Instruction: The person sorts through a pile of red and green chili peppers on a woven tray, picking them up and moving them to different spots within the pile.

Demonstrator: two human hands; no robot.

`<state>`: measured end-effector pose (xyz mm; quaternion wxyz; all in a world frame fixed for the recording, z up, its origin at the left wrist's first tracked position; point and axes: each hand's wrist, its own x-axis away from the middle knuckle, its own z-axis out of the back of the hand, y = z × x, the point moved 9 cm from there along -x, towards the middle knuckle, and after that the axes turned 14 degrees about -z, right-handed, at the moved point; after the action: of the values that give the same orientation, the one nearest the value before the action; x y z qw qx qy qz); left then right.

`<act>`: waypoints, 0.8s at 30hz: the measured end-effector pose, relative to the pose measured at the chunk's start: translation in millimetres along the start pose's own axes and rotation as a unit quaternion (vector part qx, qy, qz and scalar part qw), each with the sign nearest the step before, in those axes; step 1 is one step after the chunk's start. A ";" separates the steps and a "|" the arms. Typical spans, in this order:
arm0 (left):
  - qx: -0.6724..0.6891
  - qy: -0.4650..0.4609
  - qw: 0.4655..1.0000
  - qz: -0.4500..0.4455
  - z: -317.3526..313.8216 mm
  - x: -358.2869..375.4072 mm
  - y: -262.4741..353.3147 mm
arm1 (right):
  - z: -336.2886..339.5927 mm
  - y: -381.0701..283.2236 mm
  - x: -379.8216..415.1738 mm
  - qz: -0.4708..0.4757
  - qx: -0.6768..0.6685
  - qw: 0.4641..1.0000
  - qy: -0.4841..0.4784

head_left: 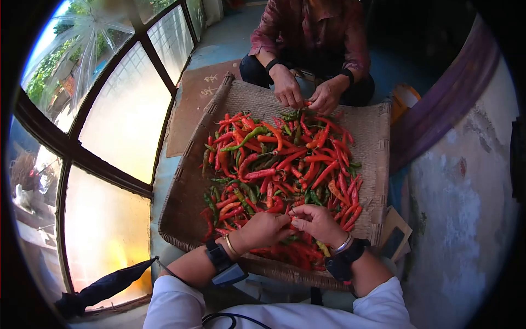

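My left hand [264, 231] and my right hand [318, 223] meet above the near part of a large woven basket tray [366, 126]. Both are closed, fingertips pinched around a small red chili pepper [292, 218], which the fingers mostly hide. The right thumb and forefinger are at its stem end. Red chili peppers [260, 174] are heaped in the tray, with green ones [246, 138] and orange ones mixed in. Some peppers lie under my hands and wrists, close to the tray's near rim.
Across the tray sits another person [312, 44], whose two hands [307, 98] hold a red pepper over the far side. A framed window [126, 109] lines the left, with a folded black umbrella [107, 282] near it. A stained wall [460, 219] stands at right.
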<state>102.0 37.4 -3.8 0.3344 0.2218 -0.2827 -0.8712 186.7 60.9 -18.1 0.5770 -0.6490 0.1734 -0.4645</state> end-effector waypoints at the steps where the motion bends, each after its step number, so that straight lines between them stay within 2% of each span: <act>1: -0.002 -0.003 1.000 -0.015 -0.8 -1.0 4.4 | -3.3 4.2 -1.3 0.006 -0.005 1.000 -0.008; 2: -0.009 -0.005 0.999 -0.031 0.1 -3.0 7.5 | -2.4 4.9 -1.7 0.006 -0.005 1.000 -0.006; 4: -0.012 -0.018 1.000 -0.021 -1.5 -3.0 5.1 | -4.2 -4.1 0.6 0.059 0.107 0.992 0.018; 6: -0.004 -0.025 0.999 -0.036 -3.1 -2.6 6.7 | 0.8 -6.0 1.2 0.066 0.120 0.990 0.040; 8: -0.006 -0.023 0.999 -0.038 -2.6 -1.7 5.0 | 11.3 5.7 -2.0 -0.017 0.070 0.997 0.027; 10: -0.009 -0.020 0.999 -0.039 0.2 0.1 1.1 | 25.8 4.3 -2.0 -0.041 0.028 0.998 0.041; 12: -0.062 -0.036 0.997 0.007 4.1 2.6 -15.4 | 48.6 10.2 -0.4 -0.103 -0.115 0.985 0.081; 14: -0.096 -0.019 0.995 0.018 11.9 4.4 -28.9 | 66.8 15.0 -3.3 -0.089 -0.140 0.981 0.102; 16: -0.173 0.082 0.981 0.023 38.1 6.7 -37.5 | 93.3 15.0 -0.6 -0.022 -0.327 0.933 0.150; 17: -0.201 0.016 0.976 0.078 34.5 8.8 -53.1 | 100.2 9.9 -0.2 0.033 -0.396 0.908 0.130; 18: -0.202 0.016 0.976 0.077 38.2 9.8 -55.7 | 101.7 8.0 -1.5 0.034 -0.397 0.908 0.130; 20: -0.278 0.037 0.957 0.074 49.8 11.4 -55.8 | 111.0 17.6 0.1 0.027 -0.519 0.838 0.165; 21: -0.262 -0.009 0.955 0.137 43.1 15.4 -70.0 | 107.5 29.2 -3.2 -0.002 -0.518 0.842 0.148; 22: -0.262 -0.011 0.955 0.136 42.0 16.2 -70.1 | 107.0 36.8 -3.1 -0.002 -0.520 0.841 0.148; 24: -0.268 -0.019 0.949 0.163 40.6 18.1 -73.2 | 80.6 35.1 -10.9 -0.050 -0.424 0.904 0.017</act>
<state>32.8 83.7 -24.2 0.5138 0.0580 -0.0776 -0.8524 256.8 106.9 -46.6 0.2198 -0.8323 0.3311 -0.3865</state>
